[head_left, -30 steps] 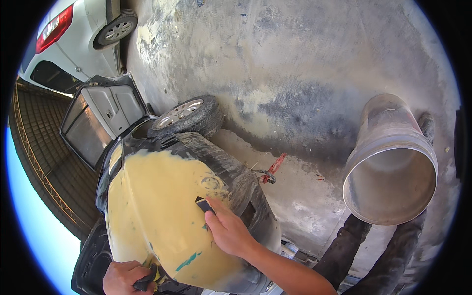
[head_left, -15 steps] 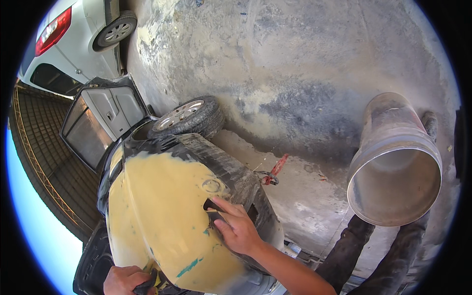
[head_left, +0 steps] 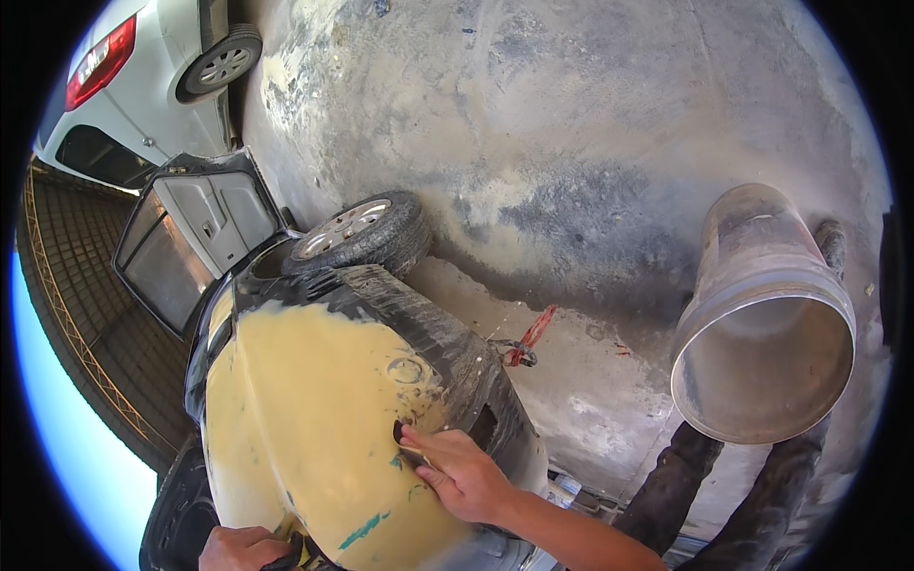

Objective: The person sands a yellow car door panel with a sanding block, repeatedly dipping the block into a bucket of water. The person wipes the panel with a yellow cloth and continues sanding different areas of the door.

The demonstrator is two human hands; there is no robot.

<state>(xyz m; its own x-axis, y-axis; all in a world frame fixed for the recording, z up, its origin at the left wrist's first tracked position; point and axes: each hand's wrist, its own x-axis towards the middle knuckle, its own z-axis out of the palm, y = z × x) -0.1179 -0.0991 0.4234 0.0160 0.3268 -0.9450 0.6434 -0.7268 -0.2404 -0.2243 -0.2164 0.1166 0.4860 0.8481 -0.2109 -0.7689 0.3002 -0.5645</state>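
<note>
A car body panel, mostly coated in smooth yellow filler with a few green patches, spreads below my hands. My right hand presses a small dark sanding pad onto the filler near its right side; the fingers partly cover the pad. A round cap outline shows just beyond it. At the lower left, my left hand is closed by the panel's near edge, around something black with a bit of yellow that I cannot make out.
A wheel and an open car door lie beyond the panel. A white car stands far left. On the right, a large open bucket stands by dark-trousered legs. A red strap hangs beside the panel.
My right hand and the sanding pad have slid toward me over the filler, away from the round outline. My left hand stays at almost the same place.
</note>
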